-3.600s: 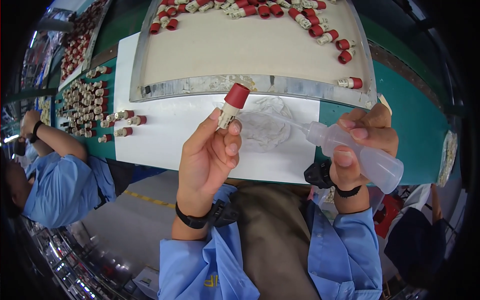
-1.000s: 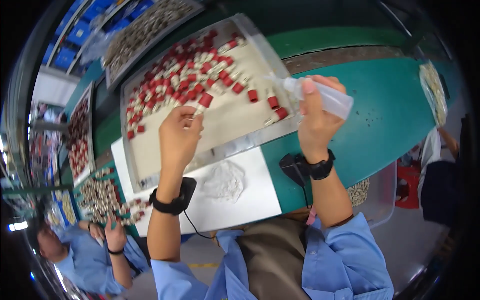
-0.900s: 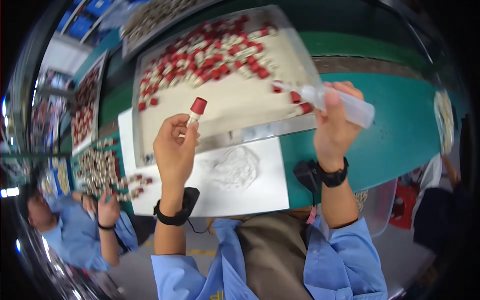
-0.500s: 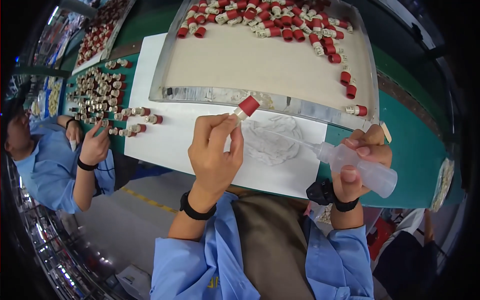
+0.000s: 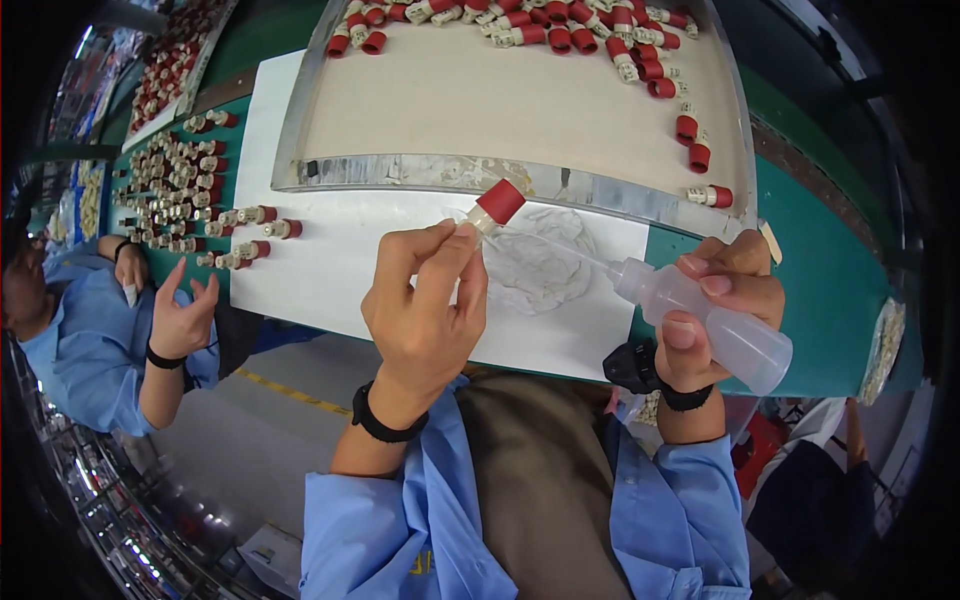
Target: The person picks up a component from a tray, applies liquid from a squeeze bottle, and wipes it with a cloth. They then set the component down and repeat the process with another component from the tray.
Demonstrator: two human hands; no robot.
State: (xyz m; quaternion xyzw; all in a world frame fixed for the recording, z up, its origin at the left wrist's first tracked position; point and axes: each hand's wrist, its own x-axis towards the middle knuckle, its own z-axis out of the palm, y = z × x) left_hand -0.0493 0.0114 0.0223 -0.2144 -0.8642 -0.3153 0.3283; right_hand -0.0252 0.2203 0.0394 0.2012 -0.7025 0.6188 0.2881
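Between the thumb and fingers of my left hand (image 5: 425,300) is a small cream cylinder with a red cap (image 5: 498,204), tilted with its red end up and to the right. My right hand (image 5: 728,310) is wrapped around a translucent plastic squeeze bottle (image 5: 735,337). The bottle lies at a slant, and its long thin nozzle points up and left to the cylinder's cream end, by my left fingertips. Whether the tip touches the cylinder is too fine to tell. Under the nozzle, a crumpled white cloth (image 5: 543,272) rests on a white sheet (image 5: 330,270).
A metal-rimmed tray (image 5: 420,172) with many red-capped cylinders (image 5: 560,38) stands beyond my hands. More cylinders (image 5: 185,185) stand grouped on the green table at left, where a co-worker's hand (image 5: 183,318) is raised. A clear bag of small pieces (image 5: 884,350) lies at the right edge.
The view has shifted slightly, so the tray and table sit a little further left and up. Both my hands keep their grips. The co-worker's raised fingers have spread and moved slightly away from the cylinders.
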